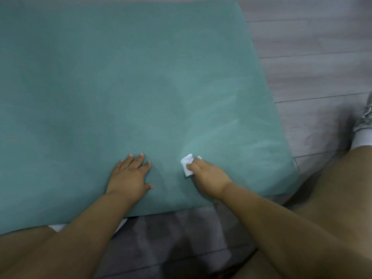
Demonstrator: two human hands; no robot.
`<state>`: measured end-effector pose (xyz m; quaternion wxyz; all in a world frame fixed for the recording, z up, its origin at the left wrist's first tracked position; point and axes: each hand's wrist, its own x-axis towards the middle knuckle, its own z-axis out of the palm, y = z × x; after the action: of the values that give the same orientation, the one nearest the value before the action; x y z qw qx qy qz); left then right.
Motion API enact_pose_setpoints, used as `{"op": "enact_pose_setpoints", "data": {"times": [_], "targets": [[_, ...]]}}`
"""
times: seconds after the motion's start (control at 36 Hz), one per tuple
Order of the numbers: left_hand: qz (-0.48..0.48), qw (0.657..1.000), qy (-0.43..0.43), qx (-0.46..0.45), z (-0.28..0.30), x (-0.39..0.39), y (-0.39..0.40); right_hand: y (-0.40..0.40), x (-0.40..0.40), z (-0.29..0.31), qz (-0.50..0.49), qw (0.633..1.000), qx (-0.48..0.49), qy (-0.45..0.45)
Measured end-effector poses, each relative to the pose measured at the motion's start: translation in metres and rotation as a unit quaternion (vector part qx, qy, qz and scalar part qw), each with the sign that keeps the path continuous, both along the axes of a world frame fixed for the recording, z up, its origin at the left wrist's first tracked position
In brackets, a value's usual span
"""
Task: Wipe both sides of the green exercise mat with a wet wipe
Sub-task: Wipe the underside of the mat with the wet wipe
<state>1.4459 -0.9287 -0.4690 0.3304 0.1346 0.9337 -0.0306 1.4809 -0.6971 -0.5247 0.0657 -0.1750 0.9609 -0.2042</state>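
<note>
Head view is showing the right hand (207,176) pinching the wipe (187,165) against the mat's (120,87) near right part, the left hand (129,175) pressing flat just beside, unwiped mat stretching far and left.

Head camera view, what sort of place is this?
Probably an indoor room at home or a gym: a green exercise mat lies on grey plank flooring, and a sneaker shows at the right edge.
</note>
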Motion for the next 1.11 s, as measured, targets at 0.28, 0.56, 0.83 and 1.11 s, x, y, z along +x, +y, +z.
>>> {"op": "enact_pose_setpoints", "data": {"times": [0.28,0.56,0.83,1.11], "targets": [[0.000,1.000,0.003,-0.001,0.009,0.028,0.001,0.000,0.031,0.012,-0.400,0.913,-0.032,-0.077],[-0.026,1.000,-0.004,-0.010,0.013,0.039,-0.001,0.009,0.070,0.009,-0.156,0.973,0.006,-0.169],[-0.082,0.996,-0.006,-0.039,0.013,0.051,-0.005,-0.002,0.086,0.030,-0.360,0.919,-0.032,-0.155],[-0.112,0.994,0.008,-0.008,0.019,0.054,-0.008,-0.024,0.104,0.034,-0.256,0.945,0.078,-0.189]]}}
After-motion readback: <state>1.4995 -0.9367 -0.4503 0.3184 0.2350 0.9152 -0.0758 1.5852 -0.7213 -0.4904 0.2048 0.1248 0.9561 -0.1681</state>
